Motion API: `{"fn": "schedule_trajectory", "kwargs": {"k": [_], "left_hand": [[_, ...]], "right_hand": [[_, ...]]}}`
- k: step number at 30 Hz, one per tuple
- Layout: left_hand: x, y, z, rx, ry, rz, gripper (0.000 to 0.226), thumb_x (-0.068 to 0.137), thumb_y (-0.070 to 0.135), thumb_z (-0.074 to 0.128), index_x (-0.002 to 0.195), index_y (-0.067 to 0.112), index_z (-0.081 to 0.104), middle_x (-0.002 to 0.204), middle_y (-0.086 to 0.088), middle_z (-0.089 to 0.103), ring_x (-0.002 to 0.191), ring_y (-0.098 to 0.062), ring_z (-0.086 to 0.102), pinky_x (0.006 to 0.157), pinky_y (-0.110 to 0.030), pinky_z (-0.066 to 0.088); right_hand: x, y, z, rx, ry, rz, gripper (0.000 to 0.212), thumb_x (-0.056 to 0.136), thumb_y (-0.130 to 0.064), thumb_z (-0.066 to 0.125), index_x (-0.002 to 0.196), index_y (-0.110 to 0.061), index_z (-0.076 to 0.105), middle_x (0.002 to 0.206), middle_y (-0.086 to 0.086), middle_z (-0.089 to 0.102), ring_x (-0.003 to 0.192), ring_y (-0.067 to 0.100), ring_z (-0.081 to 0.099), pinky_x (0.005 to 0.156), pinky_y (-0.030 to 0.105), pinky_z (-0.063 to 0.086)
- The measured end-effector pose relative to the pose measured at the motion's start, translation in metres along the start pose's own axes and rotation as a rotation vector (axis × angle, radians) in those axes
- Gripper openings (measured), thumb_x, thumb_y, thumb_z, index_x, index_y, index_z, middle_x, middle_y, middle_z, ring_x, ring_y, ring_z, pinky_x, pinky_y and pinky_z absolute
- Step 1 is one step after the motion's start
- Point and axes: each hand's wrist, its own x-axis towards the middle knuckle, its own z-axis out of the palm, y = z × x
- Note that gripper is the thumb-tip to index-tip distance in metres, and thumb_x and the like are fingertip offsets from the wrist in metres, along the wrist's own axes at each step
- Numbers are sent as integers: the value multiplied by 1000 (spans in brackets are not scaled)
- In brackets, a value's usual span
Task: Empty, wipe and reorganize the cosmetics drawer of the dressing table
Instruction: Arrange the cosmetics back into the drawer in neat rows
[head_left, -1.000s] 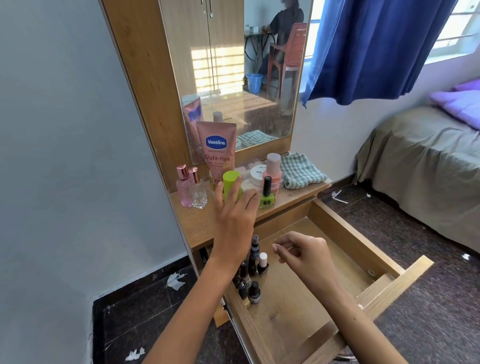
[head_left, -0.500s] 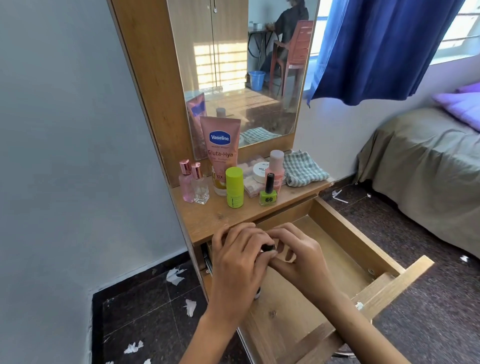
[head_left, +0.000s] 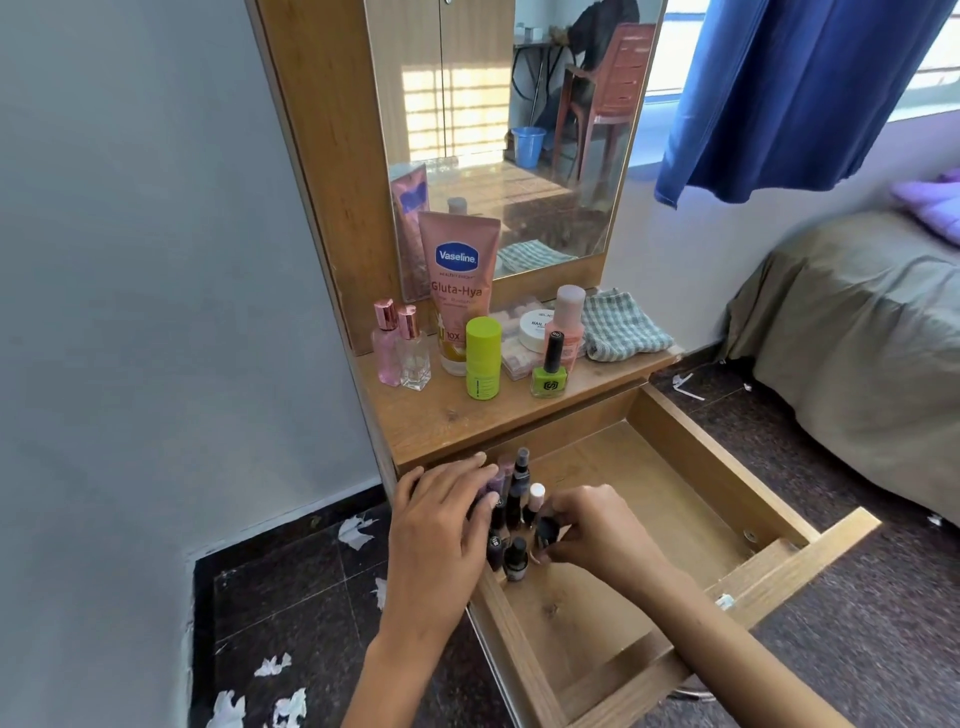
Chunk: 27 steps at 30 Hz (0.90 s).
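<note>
On the dressing-table top, two pink perfume bottles, a Vaseline tube, a lime-green stick, a green nail polish and a checked cloth stand in a row, probably awaiting return to the drawer. The drawer is pulled out and mostly bare, and small dark nail-polish bottles are packed upright along its left wall, which suggests the reorganizing stage. The left hand lies loosely spread over the cluster's left side, fingers touching bottles as if steadying them; whether it grips one cannot be told. The right hand pinches a dark bottle at the cluster's edge.
</note>
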Motion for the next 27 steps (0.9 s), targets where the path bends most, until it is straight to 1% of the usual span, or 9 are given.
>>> {"fn": "schedule_trajectory", "kwargs": {"k": [7, 10, 13, 15, 17, 20, 23, 25, 27], "left_hand": [[-1, 8, 5, 2, -36, 9, 27, 88, 13, 67, 114, 21, 69, 123, 10, 63, 115, -7, 55, 102, -42, 39], [-1, 11, 5, 9, -48, 12, 27, 88, 14, 67, 114, 22, 69, 125, 10, 62, 118, -6, 53, 104, -41, 36], [0, 10, 7, 22, -85, 29, 29, 89, 19, 66, 117, 24, 68, 129, 9, 60, 122, -8, 50, 109, -39, 31], [0, 9, 7, 24, -147, 64, 26, 89, 26, 65, 115, 25, 69, 129, 8, 60, 123, -10, 50, 108, -34, 28], [0, 7, 9, 41, -227, 94, 26, 90, 35, 62, 114, 27, 69, 126, 7, 61, 121, -13, 49, 102, -26, 26], [-2, 4, 12, 118, -339, 119, 33, 93, 47, 52, 120, 35, 65, 130, 6, 55, 125, -14, 39, 102, -25, 18], [-4, 1, 17, 161, -406, 118, 35, 93, 53, 45, 121, 41, 62, 137, 7, 46, 129, -14, 30, 104, -26, 14], [-5, 1, 19, 178, -427, 112, 34, 93, 53, 44, 121, 43, 61, 139, 8, 43, 130, -13, 27, 105, -27, 13], [-6, 0, 20, 186, -435, 105, 34, 93, 53, 44, 121, 43, 60, 140, 8, 40, 130, -12, 24, 106, -27, 12]], "right_hand": [[-2, -3, 3, -87, -33, -42, 23, 74, -19, 79, 94, -23, 68, 94, -6, 72, 83, 9, 68, 73, 27, 56], [-4, -1, -3, -79, -34, -2, 36, 74, -20, 81, 107, -27, 67, 102, -11, 72, 84, 3, 68, 75, 24, 56], [-7, 2, -17, -47, -3, 66, 39, 72, -17, 82, 106, -28, 68, 95, -14, 72, 77, -2, 64, 79, 27, 56], [-7, 2, -29, 3, 122, 66, 28, 72, -18, 82, 96, -29, 70, 84, -16, 71, 72, -4, 64, 77, 29, 58], [-5, -4, -39, 90, 344, 8, 21, 75, -22, 80, 92, -27, 70, 76, -16, 69, 67, -6, 63, 72, 29, 59], [9, -18, -50, 143, 615, -50, 40, 80, -25, 76, 118, -27, 63, 79, -17, 65, 67, 0, 63, 71, 27, 57], [27, -28, -54, 49, 703, -92, 60, 85, -27, 71, 140, -28, 46, 95, -6, 63, 68, 9, 61, 68, 27, 55], [36, -32, -54, -20, 716, -90, 64, 87, -28, 69, 144, -28, 41, 103, 1, 58, 67, 15, 60, 65, 29, 53], [42, -33, -53, -53, 729, -91, 62, 86, -28, 70, 142, -27, 44, 107, 4, 54, 71, 18, 61, 66, 32, 53]]}}
